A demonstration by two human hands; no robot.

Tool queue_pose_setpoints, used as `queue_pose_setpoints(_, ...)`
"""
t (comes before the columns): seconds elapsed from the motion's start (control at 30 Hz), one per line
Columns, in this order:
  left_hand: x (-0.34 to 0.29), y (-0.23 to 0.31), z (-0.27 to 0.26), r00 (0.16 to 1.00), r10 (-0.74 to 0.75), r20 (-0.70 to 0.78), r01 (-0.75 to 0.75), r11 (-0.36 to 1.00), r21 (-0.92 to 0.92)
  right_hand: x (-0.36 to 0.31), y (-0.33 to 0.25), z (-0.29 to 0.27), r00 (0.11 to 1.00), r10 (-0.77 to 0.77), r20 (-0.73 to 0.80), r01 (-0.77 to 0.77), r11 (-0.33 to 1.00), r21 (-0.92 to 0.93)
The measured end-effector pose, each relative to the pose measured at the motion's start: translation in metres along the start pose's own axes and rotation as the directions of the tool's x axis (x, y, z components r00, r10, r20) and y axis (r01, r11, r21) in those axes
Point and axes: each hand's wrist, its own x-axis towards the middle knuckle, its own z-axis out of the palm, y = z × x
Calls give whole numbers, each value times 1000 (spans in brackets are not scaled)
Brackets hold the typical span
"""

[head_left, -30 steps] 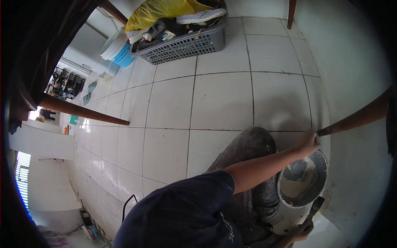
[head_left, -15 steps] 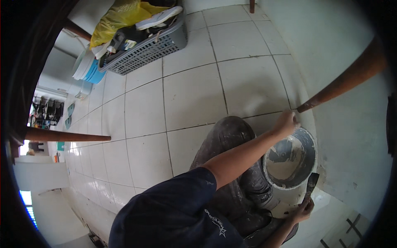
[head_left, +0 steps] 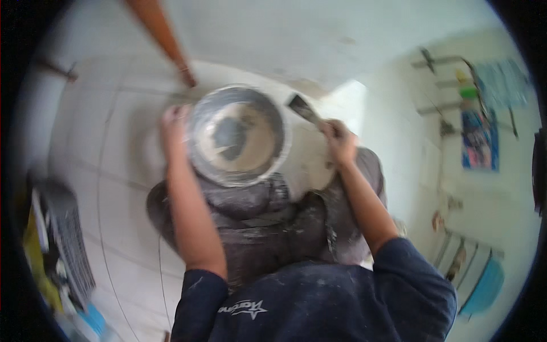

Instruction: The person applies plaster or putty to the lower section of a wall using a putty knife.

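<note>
A round grey basin [head_left: 268, 111] stands on the floor before my folded legs, its rim pale with dried residue. Inside, beige paste [head_left: 259, 145] coats the bottom, leaving a dark bare patch in the middle. My left hand [head_left: 175, 128] is at the basin's left rim with its fingers closed on the edge, somewhat blurred. To the right of the basin, my right hand [head_left: 340, 141] grips a putty knife [head_left: 305, 108] by its handle. The dark blade points up and left, apart from the rim.
A brown wooden leg [head_left: 162, 34] comes down just behind the basin, close to the wall [head_left: 256, 34]. At the far left a grey laundry basket [head_left: 68, 228] holds assorted items. Metal racks [head_left: 467, 268] and a blue poster [head_left: 480, 139] are on the right.
My view has swung to the right, bringing the basin to the middle and the right-hand wall into sight. The putty knife stays in my right hand; my left hand stays by the rim.
</note>
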Motion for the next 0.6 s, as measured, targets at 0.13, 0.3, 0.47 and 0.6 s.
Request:
queue_pose_setpoints(0.13, 3, 18, -8, 977, -66, 201, 83, 994, -78, -1, 9, -1, 985, -160, -68, 156, 986, -61)
queue_pose_setpoints(0.3, -3, 24, 12, 984, 37, 176, -22, 996, -86, -3, 9, -14, 994, -48, -103, 46, 999, -26)
queue_pose_setpoints(0.47, -10, 31, 8, 988, 18, 154, -4, 996, -91, 1, 9, -6, 996, -44, -72, 44, 999, -3)
queue_pose_setpoints(0.6, -13, 38, 7, 977, 36, 211, -37, 999, 0, 0, 2, -7, 993, -69, -101, 68, 997, -21)
